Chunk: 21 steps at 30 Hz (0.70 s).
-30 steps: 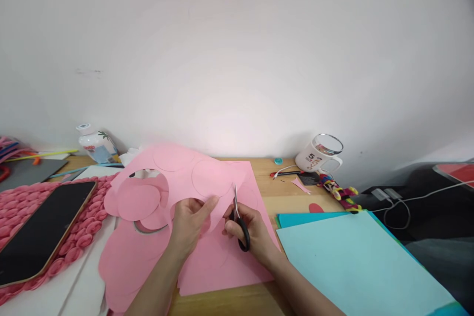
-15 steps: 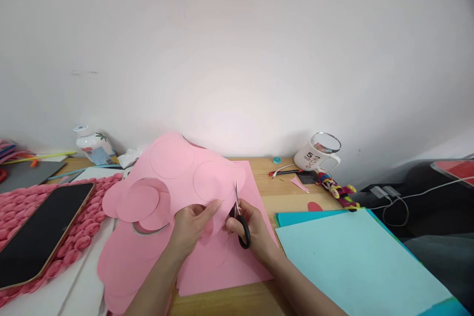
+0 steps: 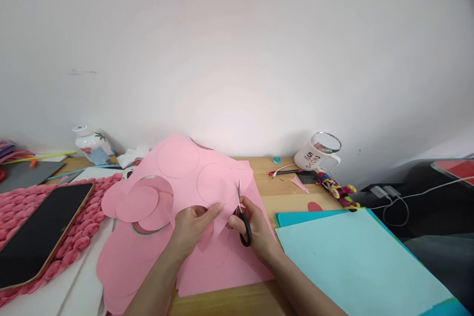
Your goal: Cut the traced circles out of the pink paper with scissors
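My left hand (image 3: 195, 227) pinches the lower edge of a pink paper sheet (image 3: 177, 158) between thumb and fingers. Pencilled circles are drawn on the sheet, and round openings have been cut from it. In my right hand (image 3: 255, 227) is a pair of black-handled scissors (image 3: 244, 229), fingers in the loops. Its blades point away from me and meet the sheet just right of my left thumb. Under both hands lie more pink sheets (image 3: 225, 276). Several cut pink paper circles (image 3: 138, 203) rest to the left.
At left, a phone (image 3: 40, 232) lies on a pink braided mat (image 3: 79, 229). A white bottle (image 3: 95, 145) stands by the wall. To the right are a white mug (image 3: 314, 153), a small doll (image 3: 337, 190), a charging cable and light-blue paper sheets (image 3: 351, 256).
The pink sheet has shifted slightly to the right, with both hands and the scissors moving a little the same way. Surrounding objects stay where they were.
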Available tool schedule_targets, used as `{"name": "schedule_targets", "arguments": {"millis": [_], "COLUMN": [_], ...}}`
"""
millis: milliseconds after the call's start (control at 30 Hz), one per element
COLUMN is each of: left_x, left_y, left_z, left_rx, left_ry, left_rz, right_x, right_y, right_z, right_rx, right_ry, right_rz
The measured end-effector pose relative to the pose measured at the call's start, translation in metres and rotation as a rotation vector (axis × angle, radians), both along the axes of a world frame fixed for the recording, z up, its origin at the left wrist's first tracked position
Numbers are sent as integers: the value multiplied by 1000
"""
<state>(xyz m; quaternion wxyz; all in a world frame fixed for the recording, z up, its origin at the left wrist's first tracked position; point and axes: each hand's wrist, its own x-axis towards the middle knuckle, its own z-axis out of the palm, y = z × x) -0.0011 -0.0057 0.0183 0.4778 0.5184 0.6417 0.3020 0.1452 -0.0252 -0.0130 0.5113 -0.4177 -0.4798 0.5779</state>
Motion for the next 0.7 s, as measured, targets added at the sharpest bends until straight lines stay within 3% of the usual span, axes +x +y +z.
{"name": "schedule_targets", "arguments": {"millis": [267, 433, 700], "left_x": [2, 5, 7], "left_y": [-1, -2, -5], "left_z": [-1, -2, 0], "left_rx": [53, 56, 25], "left_ry": [38, 41, 188], "left_rz": [-13, 43, -45], "right_x": [-6, -6, -3], "right_y": [-4, -4, -3], "right_z": [2, 3, 13], "right_rx": [-40, -7, 43], "right_ry": [-34, 8, 28], "right_rz": [-58, -50, -32]}}
